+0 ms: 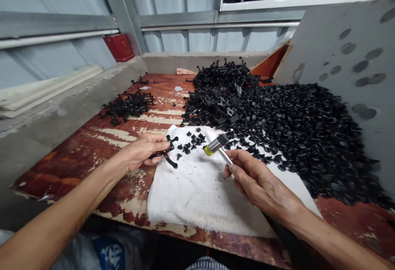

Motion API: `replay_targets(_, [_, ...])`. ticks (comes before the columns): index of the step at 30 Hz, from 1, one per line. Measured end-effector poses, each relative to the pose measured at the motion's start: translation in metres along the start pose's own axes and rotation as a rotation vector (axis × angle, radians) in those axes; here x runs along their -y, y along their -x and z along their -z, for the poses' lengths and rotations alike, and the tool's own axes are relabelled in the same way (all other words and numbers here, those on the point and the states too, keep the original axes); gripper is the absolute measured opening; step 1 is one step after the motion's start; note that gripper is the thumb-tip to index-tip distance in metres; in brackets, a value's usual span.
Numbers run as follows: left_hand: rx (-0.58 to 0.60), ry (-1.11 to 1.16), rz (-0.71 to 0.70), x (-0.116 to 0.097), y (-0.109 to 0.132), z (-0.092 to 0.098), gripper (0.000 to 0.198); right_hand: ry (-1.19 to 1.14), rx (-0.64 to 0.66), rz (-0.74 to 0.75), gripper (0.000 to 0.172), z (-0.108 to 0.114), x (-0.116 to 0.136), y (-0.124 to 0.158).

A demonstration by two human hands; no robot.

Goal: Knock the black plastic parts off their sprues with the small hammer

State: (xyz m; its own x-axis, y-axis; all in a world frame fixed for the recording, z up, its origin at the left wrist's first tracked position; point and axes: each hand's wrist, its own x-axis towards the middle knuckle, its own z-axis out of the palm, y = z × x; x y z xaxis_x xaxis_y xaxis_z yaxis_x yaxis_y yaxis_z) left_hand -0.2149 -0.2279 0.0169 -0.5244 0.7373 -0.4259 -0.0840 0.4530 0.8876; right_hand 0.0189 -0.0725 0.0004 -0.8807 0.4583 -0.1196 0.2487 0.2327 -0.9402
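Observation:
My left hand (146, 150) is closed on a black branched hook piece (169, 152), with its curved arms and knobbed ends sticking out past the fingers. In my right hand (251, 175) is a small mallet (217, 144) with a silver handle, a yellow face and a black face. The mallet head hangs above a white cloth (197, 196), apart from the hook piece. Between the two, several small black flat-headed pegs (194, 141) lie loose on the cloth. The lower part of the mallet handle is hidden by my palm.
A big heap of black flat-headed pegs (308, 130) covers the right side of the worn red-brown table (123, 171). Behind it lie black hook pieces (219, 93), and a smaller black pile (128, 107) sits at left. A grey board (339, 68) stands on the right, and a red box (119, 47) in the corner.

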Motion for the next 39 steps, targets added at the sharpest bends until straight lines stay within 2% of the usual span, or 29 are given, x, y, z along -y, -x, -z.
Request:
replay_targets(5, [0.099,-0.046,0.006,0.005,0.012,-0.001,0.034,0.147,0.013,0.133,0.013,-0.013,0.009,-0.02])
replay_targets(8, [0.117,-0.069,-0.038,0.008,0.009,0.001,0.034,0.044,0.048,0.072,0.013,-0.02,0.009,-0.027])
replay_targets(13, [0.124,-0.118,-0.081,0.007,-0.012,0.007,0.034,-0.061,0.089,-0.029,0.012,-0.03,0.002,-0.029])
replay_targets(18, [0.125,-0.158,-0.122,0.005,-0.022,0.007,0.032,-0.157,0.067,-0.069,0.013,-0.031,0.0,-0.026])
replay_targets(26, [0.14,-0.188,-0.044,0.01,-0.012,0.014,0.033,-0.25,0.061,-0.123,0.019,-0.029,0.003,-0.026])
replay_targets(29, [0.112,-0.181,-0.038,0.012,-0.009,0.015,0.034,-0.252,0.061,-0.13,0.022,-0.028,0.002,-0.025])
replay_targets(33, [0.083,-0.143,-0.028,0.009,-0.004,0.012,0.036,-0.299,0.057,-0.16,0.03,-0.027,0.0,-0.024])
replay_targets(39, [0.047,-0.243,0.022,0.01,0.004,0.004,0.033,-0.364,0.055,-0.173,0.034,-0.027,-0.003,-0.025])
